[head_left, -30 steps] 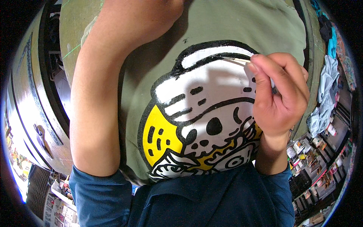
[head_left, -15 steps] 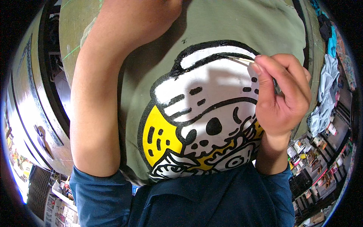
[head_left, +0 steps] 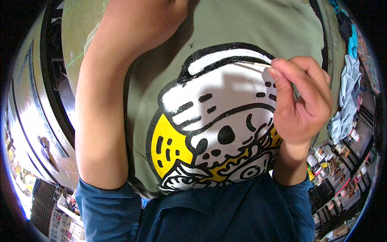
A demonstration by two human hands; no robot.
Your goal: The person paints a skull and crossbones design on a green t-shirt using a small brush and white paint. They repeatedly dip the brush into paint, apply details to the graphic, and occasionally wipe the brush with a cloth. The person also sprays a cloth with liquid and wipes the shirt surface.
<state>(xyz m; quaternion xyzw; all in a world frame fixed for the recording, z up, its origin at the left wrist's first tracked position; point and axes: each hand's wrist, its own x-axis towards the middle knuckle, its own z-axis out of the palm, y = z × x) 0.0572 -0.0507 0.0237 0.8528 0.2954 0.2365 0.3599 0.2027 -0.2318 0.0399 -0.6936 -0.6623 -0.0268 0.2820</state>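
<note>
An olive-green cloth (head_left: 262,24) lies spread before me, bearing a large cartoon skull picture (head_left: 242,84) in white, black and yellow. My right hand (head_left: 302,94) pinches a thin pale stick (head_left: 258,64) with a dark tip between thumb and forefinger. Its tip meets the thick black outline (head_left: 213,65) below the white band at the skull's top; whether it is a fine brush or a plain stick, I cannot make out. My left forearm crosses the cloth's left side. Of my left hand (head_left: 167,14), only the wrist end shows at the top edge; its fingers are out of sight.
A greenish board (head_left: 74,44) shows beyond the cloth at the left, beside a curved metal-edged surface (head_left: 32,117). Pale blue cloth (head_left: 348,97) hangs in a heap at the right. Below it are shelves crowded with small bottles and boxes (head_left: 330,161).
The cloth and its skull picture have shifted slightly left. The stick's tip now meets the black outline a little further right along it. My hands have barely moved.
</note>
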